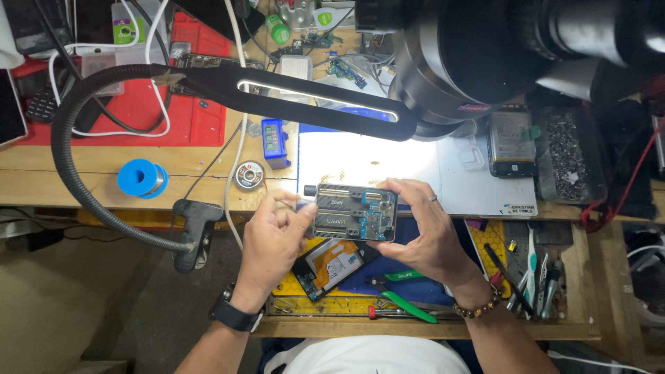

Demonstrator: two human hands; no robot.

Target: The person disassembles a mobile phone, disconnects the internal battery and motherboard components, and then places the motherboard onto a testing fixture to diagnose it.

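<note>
Opened smartphone (355,212), back cover off with its grey shields and blue-green circuit board showing, is held in the air between both hands just in front of the near edge of the wooden surface (83,173), its long axis running left to right across the view. Right hand (431,232) grasps the phone's right end, fingers curled over the top edge and thumb under the lower edge, a ring on one finger and a beaded bracelet at the wrist. Left hand (273,239) is at the phone's left end, fingers bunched and pinched against the left edge; whether something small sits between those fingertips I cannot tell. Both hands are equally close, one at each short end. Directly below the phone, on a yellow and blue mat (332,287), lies a second device part (329,266) with an orange panel, tilted, and beside it green-handled cutters (405,301). Behind the phone a white work mat (388,163) glows under a black gooseneck lamp (305,97). To the right on that mat rests another dark phone (511,142) with a green tab at its side. Left of the white mat stand a small blue box (275,142), a round coil of wire (249,174) and a blue spool (141,177); a red mat (187,111) lies farther back
</note>
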